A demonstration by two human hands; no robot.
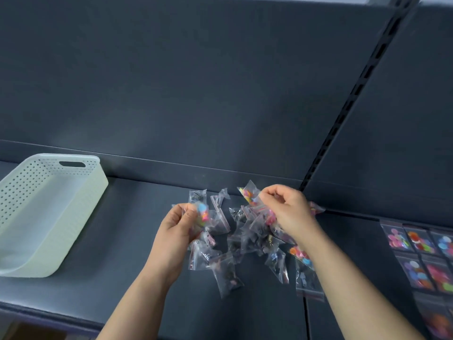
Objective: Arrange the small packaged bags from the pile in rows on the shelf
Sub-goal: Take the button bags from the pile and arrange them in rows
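Observation:
A loose pile of small clear bags [245,239] with coloured and dark contents lies in the middle of the dark shelf [122,241]. My left hand [179,231] is over the pile's left side, fingers closed on a bag with bright coloured pieces [203,213]. My right hand [286,209] is over the pile's upper right, pinching a bag with pink and yellow contents [248,193]. At the right edge, several bags of coloured pieces lie flat in rows [421,256].
A white perforated basket [81,204], nothing visible in it, stands at the left of the shelf. A slotted upright post [353,101] rises at the back right. A seam [306,315] divides the shelf into two sections.

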